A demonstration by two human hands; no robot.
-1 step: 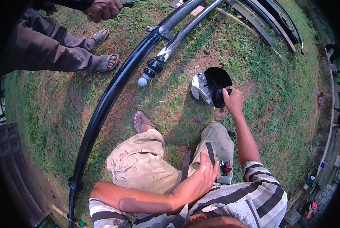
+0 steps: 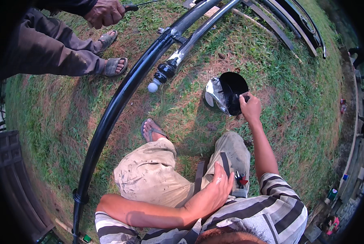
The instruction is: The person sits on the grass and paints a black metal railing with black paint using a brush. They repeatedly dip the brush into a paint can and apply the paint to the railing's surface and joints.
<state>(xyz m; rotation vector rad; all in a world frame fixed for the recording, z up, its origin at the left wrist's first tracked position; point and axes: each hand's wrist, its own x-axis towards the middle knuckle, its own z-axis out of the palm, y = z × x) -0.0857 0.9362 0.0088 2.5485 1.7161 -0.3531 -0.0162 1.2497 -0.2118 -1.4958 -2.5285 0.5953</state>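
Observation:
My right hand (image 2: 251, 107) is closed at the edge of an open paint can (image 2: 209, 101). Its thumb and fingers pinch a short dark handle (image 2: 246, 99); the far end is lost against the black inside the can, so its kind is unclear. Silver, crumpled-looking material covers part of the can's mouth. Across my lap lies my left hand (image 2: 218, 185), fingers stretched out and holding nothing. A long curved black pipe (image 2: 119, 97) runs up on my left. Beside it, a thinner, partly white pipe (image 2: 194, 40) ends in black fittings and a pale ball (image 2: 152, 87).
At the upper left stands another person in dark trousers (image 2: 52, 53); that person's hand (image 2: 104, 14) grips a tool with a thin rod. More curved bars (image 2: 271, 28) lie at the upper right on the grass (image 2: 295, 105). A dark panelled piece (image 2: 11, 162) stands far left.
The other person's hand has shifted slightly left and down, and more of the tool's thin rod shows. My hands and the paint can have stayed in place.

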